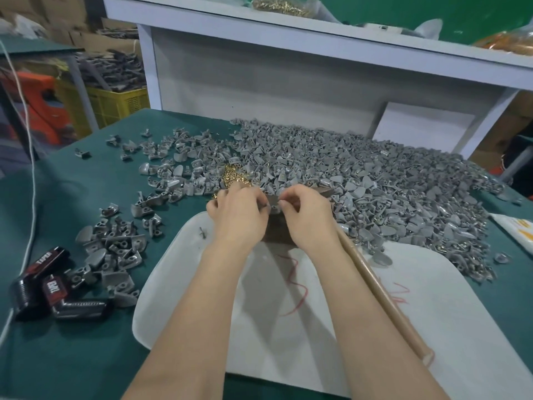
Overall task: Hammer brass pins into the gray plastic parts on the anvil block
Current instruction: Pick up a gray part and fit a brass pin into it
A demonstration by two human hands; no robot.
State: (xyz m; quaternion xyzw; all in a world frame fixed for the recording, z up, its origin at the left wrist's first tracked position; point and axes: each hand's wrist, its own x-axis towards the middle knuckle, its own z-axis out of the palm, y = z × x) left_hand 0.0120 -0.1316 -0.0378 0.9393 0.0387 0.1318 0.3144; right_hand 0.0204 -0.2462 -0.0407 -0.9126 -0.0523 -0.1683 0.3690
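Note:
My left hand (239,212) and my right hand (305,215) meet over a dark brown anvil block (274,232) at the far edge of a white board (317,313). Between their fingertips they pinch a small gray plastic part (273,204); whether a pin is in it is hidden. A small heap of brass pins (233,176) lies just beyond my left hand. A large pile of gray plastic parts (360,180) spreads to the right and behind. A wooden hammer handle (380,295) lies on the board beside my right forearm; its head is hidden.
Loose gray parts (115,255) scatter over the green table on the left. Dark red-and-black devices (52,287) lie at the left front, with a white cord (30,197) beside them. A white shelf (288,53) rises behind, with bags of brass pins (279,5) on top.

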